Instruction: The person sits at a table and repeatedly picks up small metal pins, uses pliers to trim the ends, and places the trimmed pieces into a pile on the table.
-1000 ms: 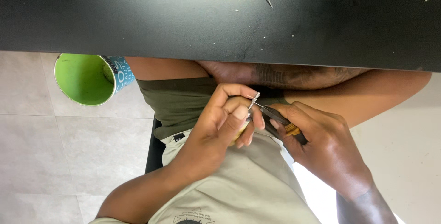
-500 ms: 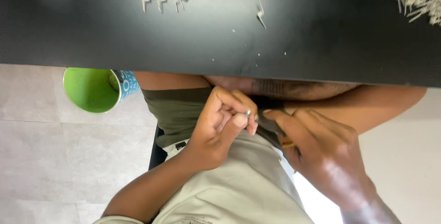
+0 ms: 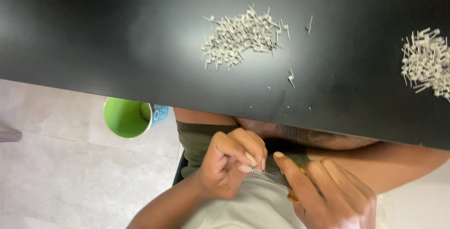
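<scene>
The left hand (image 3: 229, 161) sits low, below the near edge of the black table (image 3: 117, 46), fingers curled in tight with thumb and forefinger pinching a small metal pin (image 3: 260, 171). The pin's thin shaft pokes out of that pinch toward the right hand (image 3: 328, 196), lying roughly level, its long axis running from one hand across to the other. The right hand is just beside it, forefinger stretched out toward the pin's free end, the rest of the fingers wrapped around a tool with a yellow-orange grip (image 3: 296, 195); most of the tool is hidden under the hand, so its working end cannot be made out. Whether tool and pin are touching is too blurred to tell. The pin is in the left hand's keeping, and the right hand's tool is the nearer thing to its free tip.

Out from the hands: both hover over the person's lap, below the table's edge. Up on the table, a pile of pale pins (image 3: 241, 34) lies well beyond the left hand, a second pile (image 3: 426, 62) far toward the table's right end, a few strays between. Under the table's edge, left of the left hand, a green cup (image 3: 125, 117) stands on the tiled floor.
</scene>
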